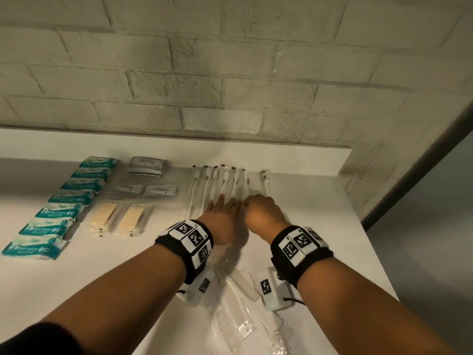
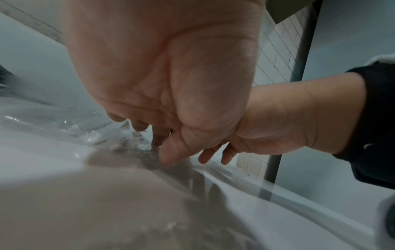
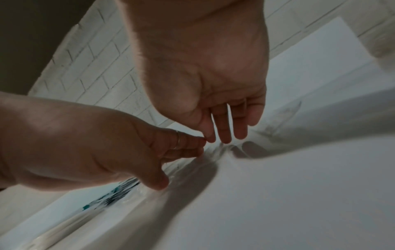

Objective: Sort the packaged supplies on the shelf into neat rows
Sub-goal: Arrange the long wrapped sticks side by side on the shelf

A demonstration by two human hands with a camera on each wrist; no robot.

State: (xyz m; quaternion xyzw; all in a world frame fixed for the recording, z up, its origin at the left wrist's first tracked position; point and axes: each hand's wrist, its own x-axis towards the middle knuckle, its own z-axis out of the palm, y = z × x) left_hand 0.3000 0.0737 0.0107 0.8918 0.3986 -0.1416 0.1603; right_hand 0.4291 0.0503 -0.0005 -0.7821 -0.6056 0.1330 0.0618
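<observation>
Several toothbrushes in clear packets lie side by side at the back middle of the white shelf. My left hand lies on their near ends with straight fingers, and in the left wrist view its fingertips touch the crinkled clear plastic. My right hand is just to its right, fingers pointing down onto the right end of the row. In the right wrist view, the straight fingers of my right hand touch a packet. Neither hand grips anything.
A column of teal packets runs down the left. Grey sachets and yellow items in clear bags sit between it and the toothbrushes. Loose combs in clear sleeves lie under my wrists. A brick wall backs the shelf.
</observation>
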